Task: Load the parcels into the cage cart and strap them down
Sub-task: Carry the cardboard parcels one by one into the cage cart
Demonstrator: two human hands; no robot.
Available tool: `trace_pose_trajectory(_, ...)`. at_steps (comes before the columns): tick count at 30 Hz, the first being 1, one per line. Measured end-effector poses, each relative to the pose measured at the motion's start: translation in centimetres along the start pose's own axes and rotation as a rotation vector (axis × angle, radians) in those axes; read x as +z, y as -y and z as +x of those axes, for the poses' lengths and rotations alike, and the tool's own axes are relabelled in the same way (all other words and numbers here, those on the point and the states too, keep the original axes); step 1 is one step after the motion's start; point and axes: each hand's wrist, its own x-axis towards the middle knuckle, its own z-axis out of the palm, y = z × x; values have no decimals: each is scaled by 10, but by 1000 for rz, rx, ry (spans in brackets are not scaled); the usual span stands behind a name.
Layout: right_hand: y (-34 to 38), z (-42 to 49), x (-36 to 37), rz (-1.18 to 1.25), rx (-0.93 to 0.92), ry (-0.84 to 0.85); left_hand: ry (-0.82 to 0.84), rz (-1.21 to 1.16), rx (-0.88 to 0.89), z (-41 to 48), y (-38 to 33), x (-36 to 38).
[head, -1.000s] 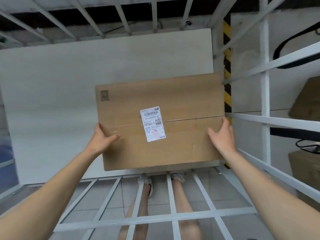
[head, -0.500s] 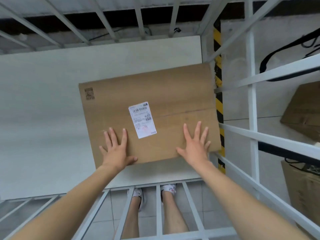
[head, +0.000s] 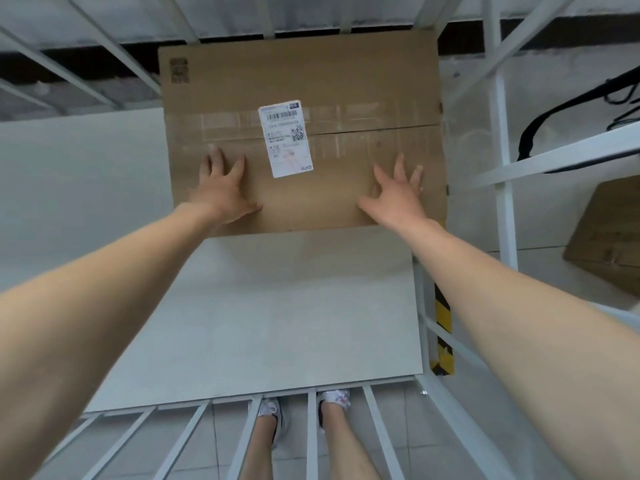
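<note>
2 spread hands, left hand (head: 221, 192) and right hand (head: 394, 199), press flat on the parcel (head: 301, 81); uneven pushing could jam it against the cage cart (head: 498, 109).

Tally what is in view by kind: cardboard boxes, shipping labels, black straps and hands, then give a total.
Boxes: 2, one in the cart, one outside at right
Labels: 1
Straps: 1
Hands: 2, left hand, right hand
Total: 6
</note>
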Motion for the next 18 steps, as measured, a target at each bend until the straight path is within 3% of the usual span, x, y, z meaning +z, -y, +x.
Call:
trace_pose_trajectory(7, -9, -89, -12, -178, -68, 15, 35, -10, 71, -98, -7, -8)
trace_pose_trajectory(12, 25, -183, -62, -181, -45, -2, -38, -31, 141, -199, -37, -68)
trace_pose_trajectory(18, 72, -315, -130, -86, -38, -146, -186, 13, 318, -330, -75, -146)
